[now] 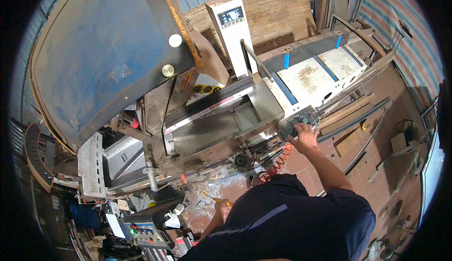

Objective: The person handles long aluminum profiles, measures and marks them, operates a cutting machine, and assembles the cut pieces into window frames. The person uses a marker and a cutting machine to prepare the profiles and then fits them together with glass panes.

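Observation:
My right hand rests on a dark control box with several knobs, at the near edge of the machine bed. Its fingers are spread and bent over the box, with the thumb toward its near corner. Low in the middle, my left hand is closed on a thin yellow pencil that sticks out to the left, away from the machine. A band saw machine with a big blue-grey cover and a metal vise bed lies ahead. A white column carries a lit display.
A white roller table with blue rollers extends to the right. Wooden boards and metal bars lie on the tiled floor beside it. An orange coiled hose hangs by my body. A control panel stands lower left.

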Available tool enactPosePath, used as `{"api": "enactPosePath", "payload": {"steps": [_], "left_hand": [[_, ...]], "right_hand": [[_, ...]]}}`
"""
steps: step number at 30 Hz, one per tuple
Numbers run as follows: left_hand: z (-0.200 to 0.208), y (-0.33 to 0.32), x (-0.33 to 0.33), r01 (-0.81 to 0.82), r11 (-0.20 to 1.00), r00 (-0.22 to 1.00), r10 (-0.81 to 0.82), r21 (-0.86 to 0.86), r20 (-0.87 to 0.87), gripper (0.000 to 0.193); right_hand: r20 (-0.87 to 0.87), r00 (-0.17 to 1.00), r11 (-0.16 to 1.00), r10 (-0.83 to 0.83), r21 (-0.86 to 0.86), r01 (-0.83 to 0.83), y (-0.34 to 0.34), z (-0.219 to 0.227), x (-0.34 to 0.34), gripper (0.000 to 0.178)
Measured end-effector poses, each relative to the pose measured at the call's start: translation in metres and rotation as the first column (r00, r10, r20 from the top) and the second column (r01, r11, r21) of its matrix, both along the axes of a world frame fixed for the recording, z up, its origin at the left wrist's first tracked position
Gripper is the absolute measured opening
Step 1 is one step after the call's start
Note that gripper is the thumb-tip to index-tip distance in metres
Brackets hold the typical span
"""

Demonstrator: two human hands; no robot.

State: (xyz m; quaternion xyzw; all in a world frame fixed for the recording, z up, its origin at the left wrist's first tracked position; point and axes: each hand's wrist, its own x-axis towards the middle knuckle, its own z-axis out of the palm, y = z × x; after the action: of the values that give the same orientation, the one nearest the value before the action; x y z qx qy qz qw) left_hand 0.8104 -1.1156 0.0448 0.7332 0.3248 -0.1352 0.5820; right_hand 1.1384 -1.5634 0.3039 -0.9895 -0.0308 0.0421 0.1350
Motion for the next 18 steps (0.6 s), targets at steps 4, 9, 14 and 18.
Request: {"api": "enactPosePath", "payload": {"steps": [4,9,14,18], "left_hand": [[0.001,0.000,0.003,-0.023,0.996,1.000,0.022,-0.086,-0.011,0.009],[0.006,0.002,0.004,-0.165,0.939,0.984,0.178,-0.302,0.014,0.012],[0.004,0.002,0.003,-0.091,0.994,0.994,0.086,-0.063,-0.066,0.018],[0.001,0.006,0.000,-0.029,1.000,0.993,0.030,0.008,-0.118,0.020]], "right_hand": [[0.012,0.995,0.995,0.096,-0.014,-0.095,0.012,-0.010,-0.008,0.081],[0.023,0.994,0.995,0.104,0.002,-0.105,0.016,-0.015,-0.007,0.079],[-0.027,0.991,0.989,0.128,-0.064,-0.130,0.017,-0.004,-0.001,0.078],[-0.045,0.990,0.988,0.132,-0.074,-0.135,0.019,0.004,0.004,0.077]]}}
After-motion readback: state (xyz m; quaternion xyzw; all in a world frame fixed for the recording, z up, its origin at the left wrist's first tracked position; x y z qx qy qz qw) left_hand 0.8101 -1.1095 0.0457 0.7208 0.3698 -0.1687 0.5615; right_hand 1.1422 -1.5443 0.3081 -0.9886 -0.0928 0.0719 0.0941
